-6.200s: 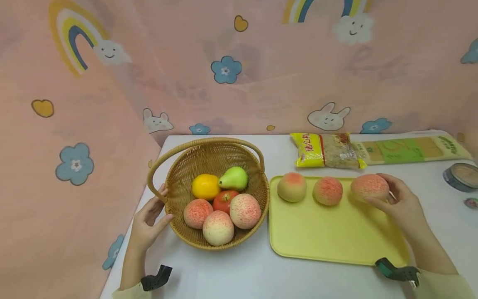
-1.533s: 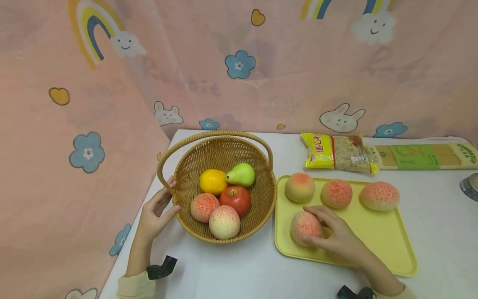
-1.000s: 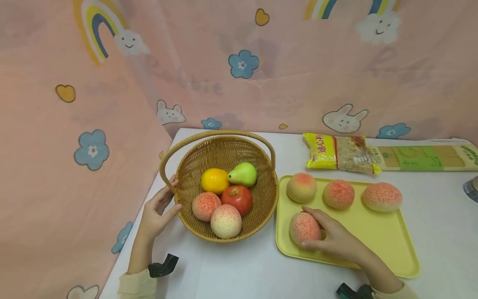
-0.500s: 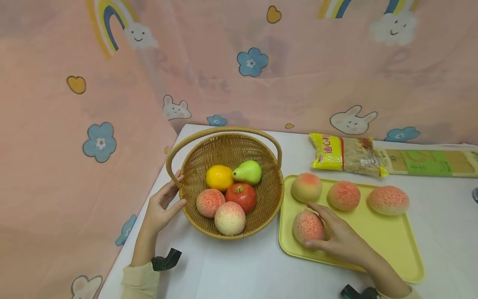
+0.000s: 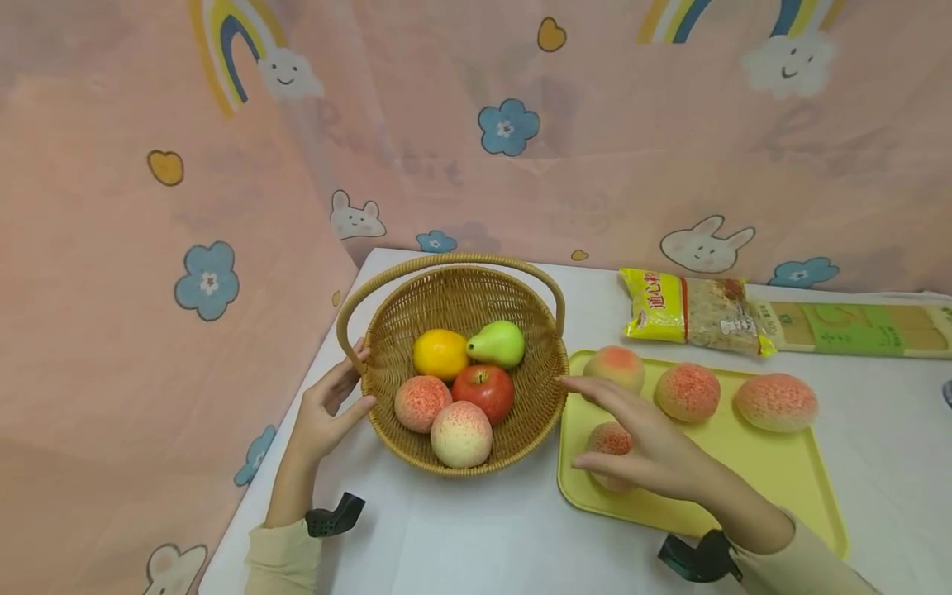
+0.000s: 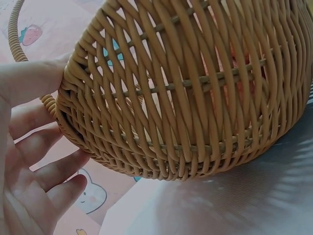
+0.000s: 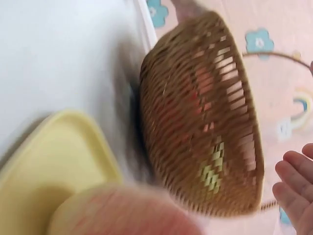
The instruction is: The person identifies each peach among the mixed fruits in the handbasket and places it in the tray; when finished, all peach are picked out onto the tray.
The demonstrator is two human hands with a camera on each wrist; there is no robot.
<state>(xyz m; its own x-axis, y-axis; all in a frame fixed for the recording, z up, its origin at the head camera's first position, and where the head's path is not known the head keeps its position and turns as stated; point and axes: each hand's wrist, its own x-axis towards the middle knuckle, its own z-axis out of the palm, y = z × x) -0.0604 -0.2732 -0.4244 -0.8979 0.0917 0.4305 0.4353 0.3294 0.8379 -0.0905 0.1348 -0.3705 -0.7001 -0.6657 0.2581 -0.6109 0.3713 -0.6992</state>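
Observation:
A round wicker basket (image 5: 539,364) holds a lemon (image 5: 440,354), a green pear (image 5: 497,344), a red apple (image 5: 483,394), a red-speckled peach (image 5: 422,403) and a paler peach (image 5: 461,434). My left hand (image 5: 320,421) holds its left rim near the handle base, thumb and fingers on either side. Above the front-left of the yellow tray (image 5: 729,471) hovers my right hand (image 5: 654,446), fingers spread and holding nothing. Under it a peach (image 5: 610,438) lies partly hidden. Along the tray's back sit a yellowish peach (image 5: 613,365), a red peach (image 5: 687,392) and an oval peach (image 5: 776,402).
Behind the tray lie a yellow pasta bag (image 5: 692,310) and a long green-labelled noodle pack (image 5: 855,328). A round container (image 5: 947,393) is cut off at the right edge. Pink patterned cloth (image 5: 416,149) rises behind and left of the white table (image 5: 461,529).
Over six seconds, the oval peach was set down on the tray and another peach came there from the basket. Just now my right hand released that peach and rose toward the basket.

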